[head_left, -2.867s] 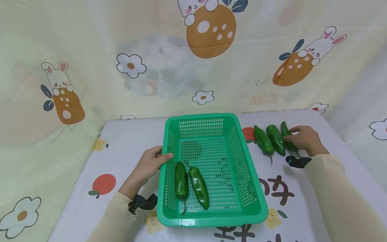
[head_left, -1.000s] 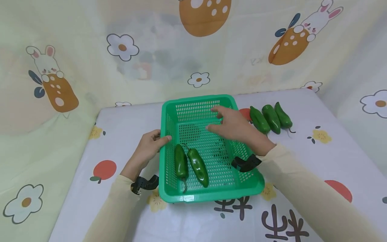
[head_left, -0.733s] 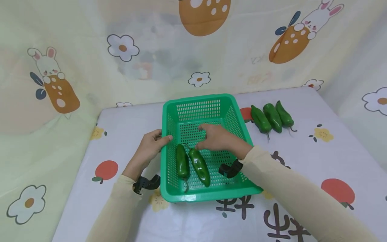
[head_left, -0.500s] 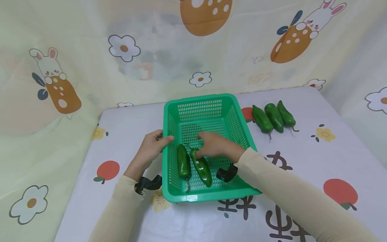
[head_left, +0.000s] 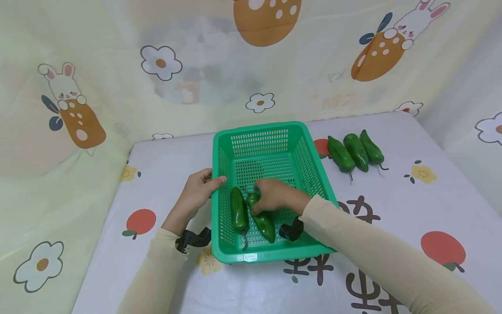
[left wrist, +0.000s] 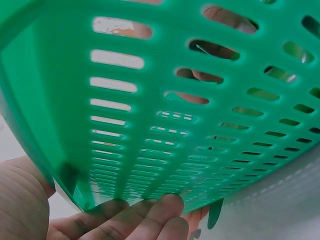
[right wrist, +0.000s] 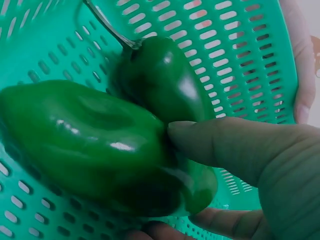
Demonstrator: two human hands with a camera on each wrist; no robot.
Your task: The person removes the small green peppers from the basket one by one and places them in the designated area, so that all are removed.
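Observation:
A green plastic basket (head_left: pixel 225 256) with slotted walls stands in the middle of the table. My left hand (head_left: pixel 197 192) grips its left rim, thumb over the edge; in the left wrist view, fingers (left wrist: pixel 115 220) lie against the outside of the slotted wall. Two long green peppers lie inside. My right hand (head_left: pixel 276 195) reaches in and pinches the right-hand green pepper (head_left: pixel 264 226) near its upper end. The right wrist view shows the thumb (right wrist: pixel 200 140) on that pepper (right wrist: pixel 85 145), other fingers partly hidden beneath. The second green pepper (head_left: pixel 239 211) lies just left of it.
Three more green peppers (head_left: pixel 356 152) lie side by side on the table, right of the basket. A patterned cloth (head_left: pixel 157 279) covers the table, and a printed curtain (head_left: pixel 211 83) hangs behind its back edge.
My right hand has left the peppers on the right, come over into the basket and taken hold of a pepper there. The left hand stays on the rim. The head view has tilted down.

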